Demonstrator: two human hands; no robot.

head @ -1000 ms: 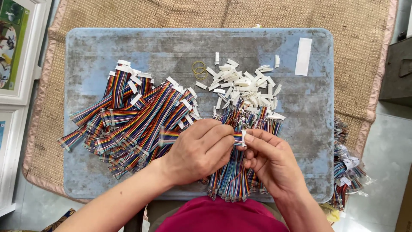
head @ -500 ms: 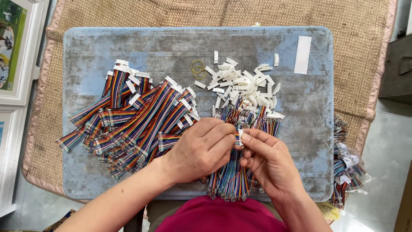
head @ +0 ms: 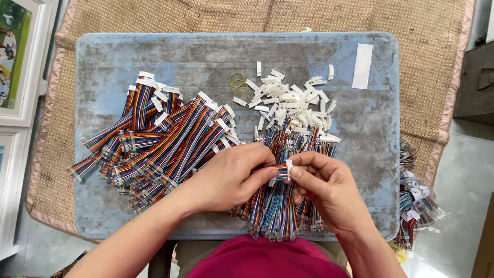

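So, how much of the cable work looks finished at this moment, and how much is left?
Done: a large pile of rainbow ribbon cables with white connectors lies at the left of the blue board. In hand: the left hand holds one cable end while the right hand holds a white housing at it. Left: a heap of loose white housings and a bundle of bare-ended cables below.

Rubber bands, woven mat (picture frames left).
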